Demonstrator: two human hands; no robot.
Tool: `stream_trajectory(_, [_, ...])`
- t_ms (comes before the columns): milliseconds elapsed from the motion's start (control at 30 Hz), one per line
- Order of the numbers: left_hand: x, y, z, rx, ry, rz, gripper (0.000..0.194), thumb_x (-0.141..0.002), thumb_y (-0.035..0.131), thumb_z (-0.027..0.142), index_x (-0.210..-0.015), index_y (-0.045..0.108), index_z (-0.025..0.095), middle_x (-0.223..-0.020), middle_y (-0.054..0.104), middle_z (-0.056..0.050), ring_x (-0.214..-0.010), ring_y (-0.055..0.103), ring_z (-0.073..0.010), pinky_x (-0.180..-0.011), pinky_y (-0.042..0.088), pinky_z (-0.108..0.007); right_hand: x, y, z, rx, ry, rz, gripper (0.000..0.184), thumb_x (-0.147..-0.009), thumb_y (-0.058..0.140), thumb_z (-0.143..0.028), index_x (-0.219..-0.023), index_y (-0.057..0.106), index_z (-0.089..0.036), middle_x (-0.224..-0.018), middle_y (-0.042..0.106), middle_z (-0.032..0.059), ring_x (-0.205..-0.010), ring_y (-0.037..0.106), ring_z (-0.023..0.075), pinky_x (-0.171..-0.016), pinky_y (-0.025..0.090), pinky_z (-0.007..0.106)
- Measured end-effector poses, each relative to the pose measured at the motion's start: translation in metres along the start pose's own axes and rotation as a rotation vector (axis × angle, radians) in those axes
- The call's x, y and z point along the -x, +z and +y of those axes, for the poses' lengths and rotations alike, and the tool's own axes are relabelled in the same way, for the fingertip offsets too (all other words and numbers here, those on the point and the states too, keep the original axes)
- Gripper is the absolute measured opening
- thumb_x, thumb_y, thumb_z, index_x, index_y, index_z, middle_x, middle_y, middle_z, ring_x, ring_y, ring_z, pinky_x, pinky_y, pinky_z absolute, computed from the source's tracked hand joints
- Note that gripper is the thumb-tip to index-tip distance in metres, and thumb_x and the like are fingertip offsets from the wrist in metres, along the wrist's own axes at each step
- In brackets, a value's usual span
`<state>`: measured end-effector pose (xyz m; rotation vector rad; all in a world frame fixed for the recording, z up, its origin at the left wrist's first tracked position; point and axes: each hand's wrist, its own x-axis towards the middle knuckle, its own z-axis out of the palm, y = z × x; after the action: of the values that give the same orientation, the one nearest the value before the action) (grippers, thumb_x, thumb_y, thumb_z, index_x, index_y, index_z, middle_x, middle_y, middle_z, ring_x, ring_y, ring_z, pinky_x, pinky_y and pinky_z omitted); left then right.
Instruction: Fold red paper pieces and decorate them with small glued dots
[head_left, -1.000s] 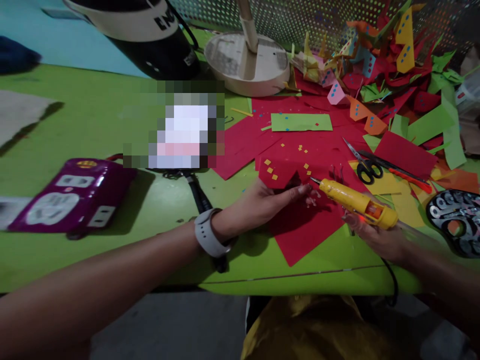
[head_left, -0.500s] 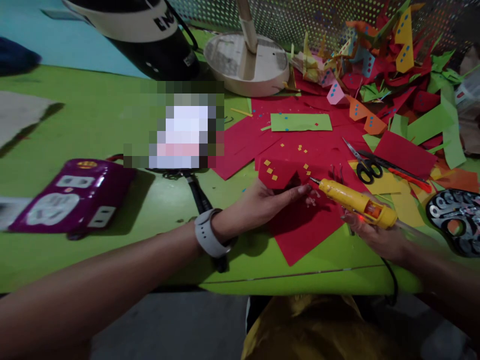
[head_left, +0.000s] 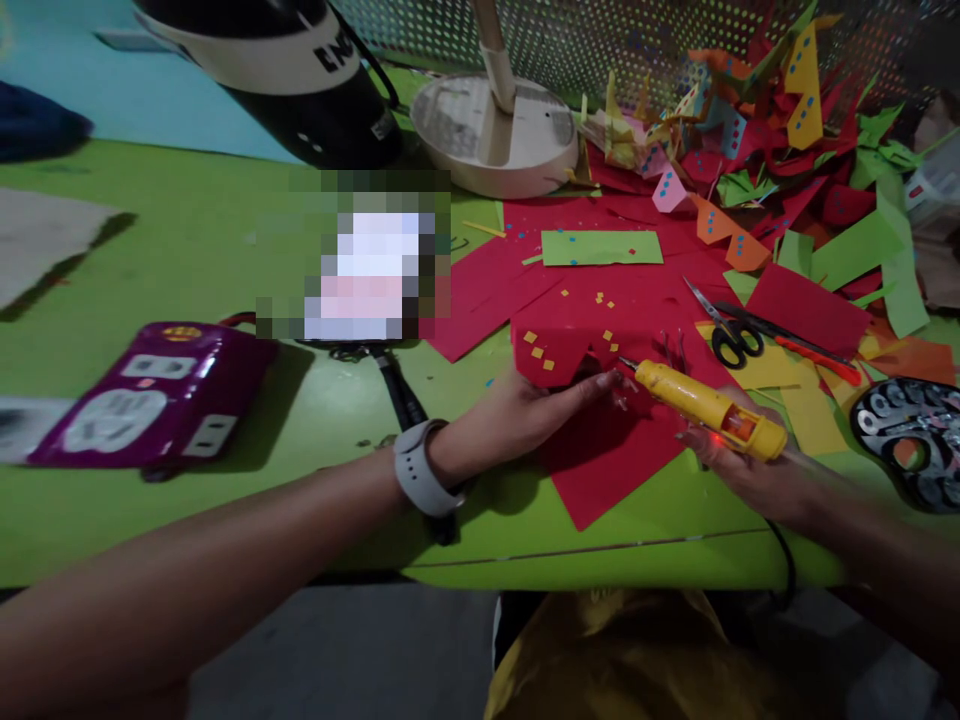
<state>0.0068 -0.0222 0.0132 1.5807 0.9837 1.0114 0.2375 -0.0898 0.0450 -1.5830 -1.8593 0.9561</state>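
Mid-frame, the left hand (head_left: 517,412) pinches red paper dotted with yellow diamonds (head_left: 559,350), most fingers hidden; right of centre, the right hand (head_left: 739,472) grips a yellow plastic glue gun (head_left: 694,398).

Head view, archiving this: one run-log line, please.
left hand: holds red paper; right hand: holds yellow hot-glue gun; nozzle: near left thumb

Left hand (head_left: 536,412) with thumb straight, right hand (head_left: 739,465) in a curled grip, forearms (head_left: 292,520) aslant

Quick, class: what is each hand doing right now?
Left hand: closed, holding red paper.
Right hand: closed, holding the yellow glue gun.
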Motion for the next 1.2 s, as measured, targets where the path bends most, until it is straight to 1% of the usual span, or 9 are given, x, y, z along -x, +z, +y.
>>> stream_trajectory(233, [0.001,-0.001,-0.003,-0.085,-0.019,-0.038,0.030,-0.079,0.071,0.053,-0.081,0.076,0.023,-0.083,0.078,-0.008,-0.079,0.073,-0.0264,-0.074,0.061,-0.035,0.004,0.003,0.001,0.171,-0.063,0.061,0.034,-0.090,0.059,-0.053,-0.074,0.046,-0.025,-0.051,0.048,-0.0066,-0.041,0.045,0.0107,-0.041,0.034,0.024])
stream_trajectory(433, [0.000,-0.002,0.002,-0.063,-0.118,-0.065,0.027,-0.082,0.069,0.048,-0.077,0.075,0.022,-0.080,0.078,-0.009,-0.076,0.073,-0.0260,-0.069,0.060,-0.035,0.021,-0.020,0.003,0.546,-0.494,0.284,0.023,-0.087,0.069,-0.042,-0.097,0.058,-0.023,-0.078,0.068,0.0023,-0.066,0.066,0.0171,-0.058,0.048,0.027])
stream_trajectory(500, [0.000,-0.001,0.004,-0.054,-0.140,-0.041,0.026,-0.080,0.071,0.047,-0.080,0.075,0.022,-0.086,0.079,-0.009,-0.080,0.073,-0.0269,-0.073,0.061,-0.037,0.032,-0.035,0.008,0.668,-0.535,0.363,0.028,-0.086,0.072,-0.041,-0.101,0.058,-0.022,-0.082,0.068,0.0032,-0.070,0.067,0.0172,-0.062,0.050,0.026])
stream_trajectory(567, [0.001,0.000,0.006,-0.044,-0.161,-0.018,0.027,-0.077,0.073,0.047,-0.082,0.074,0.021,-0.090,0.080,-0.010,-0.082,0.074,-0.0270,-0.076,0.061,-0.038,0.046,-0.052,0.019,0.805,-0.448,0.448,0.033,-0.086,0.072,-0.045,-0.100,0.058,-0.020,-0.083,0.068,0.0046,-0.070,0.067,0.0183,-0.062,0.050,0.028])
stream_trajectory(667, [0.001,0.002,0.005,-0.005,-0.179,-0.017,0.027,-0.076,0.074,0.045,-0.083,0.074,0.019,-0.092,0.081,-0.009,-0.083,0.074,-0.0254,-0.080,0.062,-0.038,0.074,-0.075,0.048,0.906,-0.092,0.461,0.036,-0.084,0.066,-0.055,-0.093,0.061,-0.021,-0.081,0.069,0.0070,-0.065,0.066,0.0218,-0.056,0.048,0.032])
stream_trajectory(733, [0.000,0.002,0.002,0.011,-0.187,-0.003,0.025,-0.075,0.075,0.043,-0.083,0.075,0.019,-0.090,0.081,-0.008,-0.081,0.074,-0.0238,-0.079,0.062,-0.037,0.096,-0.089,0.067,0.910,0.138,0.406,0.040,-0.078,0.068,-0.058,-0.094,0.063,-0.021,-0.086,0.071,0.0110,-0.074,0.068,0.0271,-0.063,0.051,0.036])
stream_trajectory(833, [-0.002,0.003,-0.004,0.045,-0.169,0.048,0.027,-0.072,0.078,0.046,-0.076,0.077,0.020,-0.082,0.081,-0.007,-0.075,0.072,-0.0228,-0.072,0.062,-0.035,0.125,-0.104,0.086,0.889,0.312,0.422,0.040,-0.077,0.070,-0.057,-0.097,0.065,-0.023,-0.096,0.073,0.0176,-0.086,0.069,0.0304,-0.072,0.051,0.038])
stream_trajectory(967, [-0.004,0.007,-0.008,0.170,-0.173,0.119,0.031,-0.064,0.085,0.051,-0.075,0.076,0.024,-0.080,0.080,-0.004,-0.073,0.073,-0.0242,-0.074,0.064,-0.040,0.140,-0.112,0.087,0.842,0.442,0.425,0.045,-0.077,0.075,-0.057,-0.106,0.065,-0.025,-0.101,0.074,0.0187,-0.087,0.069,0.0287,-0.069,0.049,0.037])
stream_trajectory(1200, [-0.004,0.007,-0.009,0.264,-0.144,0.127,0.029,-0.068,0.086,0.048,-0.081,0.072,0.027,-0.084,0.079,0.001,-0.082,0.074,-0.0247,-0.089,0.061,-0.046,0.113,-0.123,0.063,0.798,0.676,0.300,0.050,-0.071,0.081,-0.052,-0.108,0.070,-0.021,-0.098,0.076,0.0177,-0.083,0.070,0.0282,-0.065,0.047,0.038])
